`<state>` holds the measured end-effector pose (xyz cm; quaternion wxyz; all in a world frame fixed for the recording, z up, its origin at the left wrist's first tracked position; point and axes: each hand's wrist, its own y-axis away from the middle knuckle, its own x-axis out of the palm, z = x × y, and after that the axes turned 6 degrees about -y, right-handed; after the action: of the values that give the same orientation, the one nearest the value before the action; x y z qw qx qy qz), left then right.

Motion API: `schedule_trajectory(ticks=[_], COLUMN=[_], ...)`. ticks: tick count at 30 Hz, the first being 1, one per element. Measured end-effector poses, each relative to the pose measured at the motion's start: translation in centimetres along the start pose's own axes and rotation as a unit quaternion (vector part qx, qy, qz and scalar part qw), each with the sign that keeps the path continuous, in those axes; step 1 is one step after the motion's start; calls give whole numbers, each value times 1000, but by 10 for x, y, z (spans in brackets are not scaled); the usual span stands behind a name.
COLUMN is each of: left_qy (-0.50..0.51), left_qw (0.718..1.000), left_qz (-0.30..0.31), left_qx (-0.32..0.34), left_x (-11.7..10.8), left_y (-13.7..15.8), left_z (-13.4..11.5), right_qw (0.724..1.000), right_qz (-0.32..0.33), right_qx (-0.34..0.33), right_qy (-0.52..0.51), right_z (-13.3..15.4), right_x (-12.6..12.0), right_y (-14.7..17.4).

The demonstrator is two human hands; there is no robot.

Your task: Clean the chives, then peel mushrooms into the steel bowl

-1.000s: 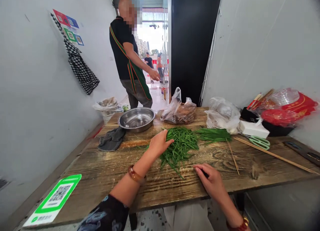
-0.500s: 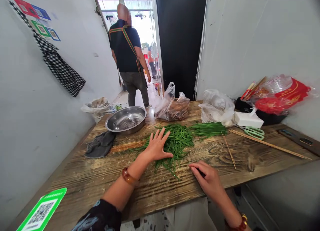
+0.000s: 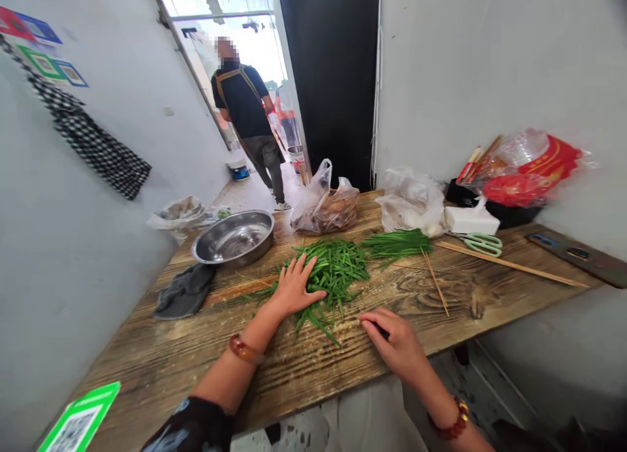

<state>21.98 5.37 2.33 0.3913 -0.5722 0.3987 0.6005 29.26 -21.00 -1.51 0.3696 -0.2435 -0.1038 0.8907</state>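
Observation:
My left hand (image 3: pixel 295 289) lies with fingers spread on the left side of a loose pile of cut green chives (image 3: pixel 337 266). My right hand (image 3: pixel 394 341) rests near the front edge of the wooden table (image 3: pixel 304 373), to the right of the pile. Its fingers are curled and the thumb presses against them. A dark patch shows between thumb and fingers, and I cannot make out whether something is held there. A neater bundle of long chives (image 3: pixel 399 244) sits behind and to the right of the pile. Two thin bamboo skewers (image 3: pixel 435 282) lie beside that bundle.
A steel basin (image 3: pixel 234 240) and grey cloth (image 3: pixel 186 292) are at left. Plastic bags (image 3: pixel 327 207) stand behind the chives. Green-handled scissors (image 3: pixel 482 244), long skewers (image 3: pixel 514 264), a tissue pack (image 3: pixel 471 218) and a dark board (image 3: pixel 578 253) lie right. A person (image 3: pixel 247 112) is by the doorway.
The view has shifted slightly, so things on the table appear further left. The person at the doorway has walked further away. Both my hands keep their poses and places.

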Motion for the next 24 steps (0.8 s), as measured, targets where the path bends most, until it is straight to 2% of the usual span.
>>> schedule_trajectory(ticks=[10,16,18,21,24], left_qy=[35,115,142,165,232], left_qw=[999,993,989,981,961], left_qz=[8,15,-10,-87,-139], left_qx=[-17,-31,-41,-56,-46], left_x=[1,-9,-16,-24,-28], left_y=[9,16,18,20,20], left_z=[-4,-7,-4,6,16], right_qw=[1000,999,999,998,996], right_qz=[6,19,19,9,1], right_qx=[-9,-23,-30,-39,-50], right_qy=[-4,21,33,54,71], right_z=[-10,-21,-25,-28,-29], right_x=[6,6,6,6,6], right_y=[6,9,10,9,9])
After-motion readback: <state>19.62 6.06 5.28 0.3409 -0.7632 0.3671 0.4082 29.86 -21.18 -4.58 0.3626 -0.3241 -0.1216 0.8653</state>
